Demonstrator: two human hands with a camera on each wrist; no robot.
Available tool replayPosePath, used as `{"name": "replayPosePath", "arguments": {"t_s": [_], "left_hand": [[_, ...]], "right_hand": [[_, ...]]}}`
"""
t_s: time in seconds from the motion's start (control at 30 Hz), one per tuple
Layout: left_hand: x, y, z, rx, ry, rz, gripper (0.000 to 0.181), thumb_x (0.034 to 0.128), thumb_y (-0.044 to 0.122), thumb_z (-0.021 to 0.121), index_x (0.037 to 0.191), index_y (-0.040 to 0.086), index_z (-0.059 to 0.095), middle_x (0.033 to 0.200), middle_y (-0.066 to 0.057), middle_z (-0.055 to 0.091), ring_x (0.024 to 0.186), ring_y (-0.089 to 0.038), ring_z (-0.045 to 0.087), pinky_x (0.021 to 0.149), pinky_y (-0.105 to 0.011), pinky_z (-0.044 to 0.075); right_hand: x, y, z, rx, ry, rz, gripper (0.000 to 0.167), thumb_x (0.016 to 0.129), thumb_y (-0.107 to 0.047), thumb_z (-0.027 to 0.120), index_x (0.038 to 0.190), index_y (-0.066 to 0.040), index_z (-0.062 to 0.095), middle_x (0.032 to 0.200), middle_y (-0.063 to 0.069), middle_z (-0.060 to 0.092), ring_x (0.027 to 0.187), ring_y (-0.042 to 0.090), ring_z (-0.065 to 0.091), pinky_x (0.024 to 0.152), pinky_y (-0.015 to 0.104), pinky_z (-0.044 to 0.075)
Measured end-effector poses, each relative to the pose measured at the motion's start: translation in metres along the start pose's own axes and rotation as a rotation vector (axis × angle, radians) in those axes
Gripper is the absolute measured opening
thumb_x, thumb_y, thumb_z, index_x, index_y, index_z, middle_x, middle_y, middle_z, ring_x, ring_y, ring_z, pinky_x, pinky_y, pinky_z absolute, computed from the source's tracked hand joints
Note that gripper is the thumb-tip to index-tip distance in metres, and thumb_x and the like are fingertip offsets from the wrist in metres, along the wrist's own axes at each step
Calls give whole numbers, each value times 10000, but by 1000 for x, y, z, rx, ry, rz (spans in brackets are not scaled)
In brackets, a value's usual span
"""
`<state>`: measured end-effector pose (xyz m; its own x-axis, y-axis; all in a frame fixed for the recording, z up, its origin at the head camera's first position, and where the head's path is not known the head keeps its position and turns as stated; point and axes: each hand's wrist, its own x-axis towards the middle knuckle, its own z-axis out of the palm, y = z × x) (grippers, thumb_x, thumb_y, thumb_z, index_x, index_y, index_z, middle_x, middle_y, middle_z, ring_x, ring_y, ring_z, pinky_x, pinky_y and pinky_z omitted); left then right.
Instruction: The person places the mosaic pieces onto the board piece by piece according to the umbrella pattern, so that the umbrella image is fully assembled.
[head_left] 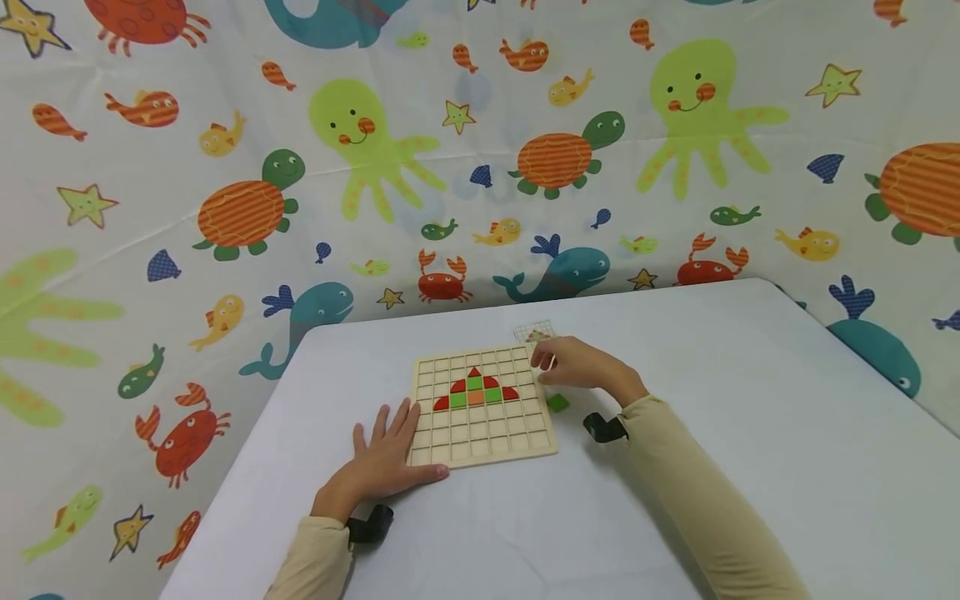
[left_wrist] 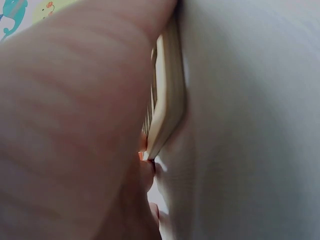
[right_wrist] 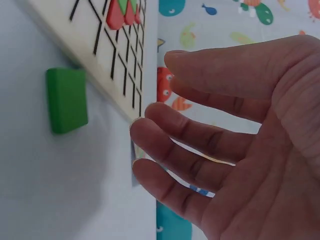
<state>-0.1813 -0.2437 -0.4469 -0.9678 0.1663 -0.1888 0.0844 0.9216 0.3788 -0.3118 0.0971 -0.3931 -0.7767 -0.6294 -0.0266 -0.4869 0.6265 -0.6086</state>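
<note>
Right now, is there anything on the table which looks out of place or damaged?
One green block lies loose on the table, beside the right edge of the board; this looks odd because the other coloured pieces sit on the board. No damage is visible.

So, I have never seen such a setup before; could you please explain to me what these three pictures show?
There is no machine here, only a person's left hand and right hand. The wide picture comes from a camera on the head; the two close ones come from a left-wrist camera and a right-wrist camera. On the white table lies a wooden grid board with red, green and orange pieces. Beside its right edge is a loose green block; beyond its far right corner, a small card. The left hand lies at the near left corner. The right hand, near the right edge, holds nothing that I can see.
</note>
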Motion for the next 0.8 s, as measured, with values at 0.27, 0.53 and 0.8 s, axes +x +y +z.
{"name": "replayPosePath", "arguments": {"t_s": [0.27, 0.53, 0.8], "left_hand": [[1, -1, -1, -3, 1, 5, 1268, 820, 744, 742, 1709, 36, 181, 1776, -216, 86, 1599, -514, -59, 1160, -786, -112], [1, 1, -1, -11, -5, 2, 1263, 823, 740, 739, 1709, 35, 179, 1776, -217, 80, 1600, -508, -67, 1160, -780, -122], [-2, 3, -1, -16, -4, 1, 1260, 825, 730, 750, 1709, 35, 183, 1775, -217, 88, 1601, -507, -65, 1162, -782, -113]], "right_hand": [[-5, 16, 6, -37, -100, 94, 168, 959, -88, 742, 1124, -70, 715, 998, 35, 667, 924, 216, 600, 839, 371, 533], [-8, 17, 9, -18, -175, 99, 206, 896, -39, 824, 1054, -53, 693, 963, 53, 594, 921, 214, 538, 846, 347, 474], [-8, 18, 11, -35, -211, 101, 222, 892, -13, 830, 1025, -54, 657, 957, 59, 585, 919, 212, 534, 845, 345, 478]]}}
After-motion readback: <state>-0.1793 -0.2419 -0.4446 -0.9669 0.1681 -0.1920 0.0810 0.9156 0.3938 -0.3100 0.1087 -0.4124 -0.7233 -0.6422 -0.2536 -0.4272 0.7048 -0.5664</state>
